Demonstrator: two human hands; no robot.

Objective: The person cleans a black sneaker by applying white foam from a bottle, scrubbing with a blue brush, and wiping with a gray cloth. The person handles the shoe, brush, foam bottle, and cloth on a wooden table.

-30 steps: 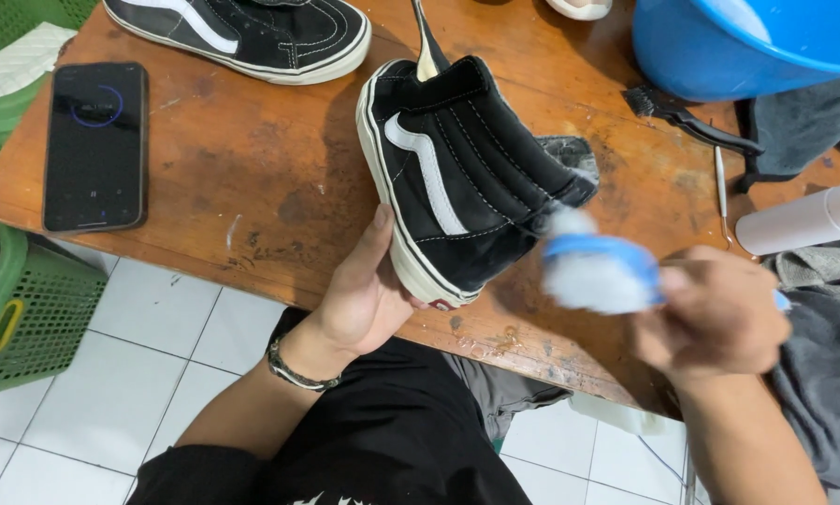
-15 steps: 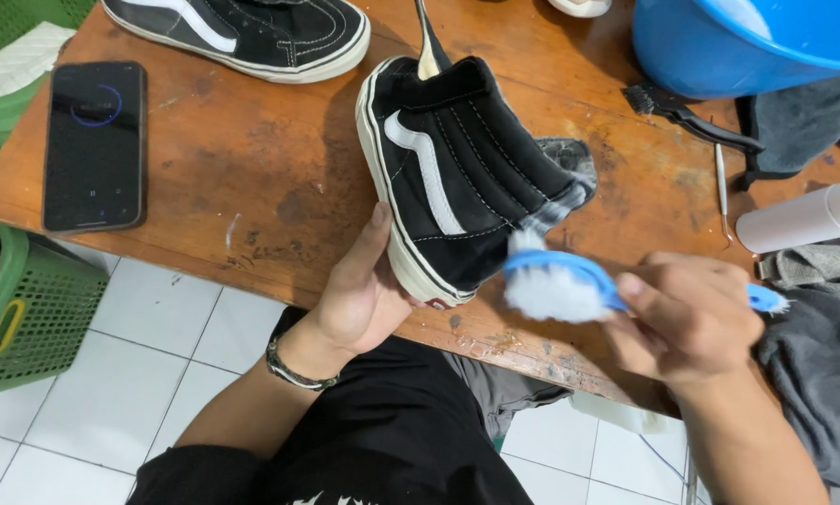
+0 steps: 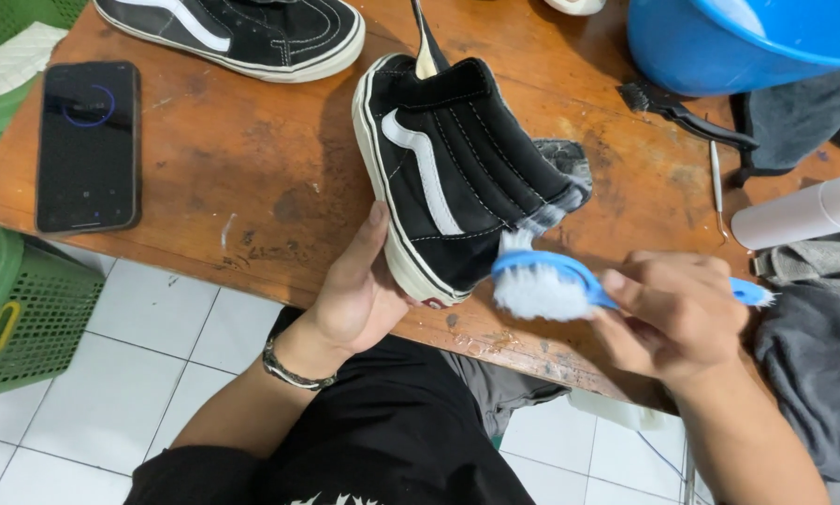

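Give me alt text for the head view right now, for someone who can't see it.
A left hand steadies a black high-top shoe with a white stripe on a worn wooden table, while the right hand holds a blue brush at its heel end. A second shoe, a dark phone and a blue basin lie around.

The left hand (image 3: 359, 290) is cupping the sole of a black shoe (image 3: 457, 182) that is lying tilted on the wooden table (image 3: 242, 159). The right hand (image 3: 677, 313) is gripping a blue brush (image 3: 542, 281), its white bristles touching the shoe's heel. A phone (image 3: 88, 145), second shoe (image 3: 238, 33), blue basin (image 3: 747, 42) and white bottle (image 3: 799, 213) are lying around.
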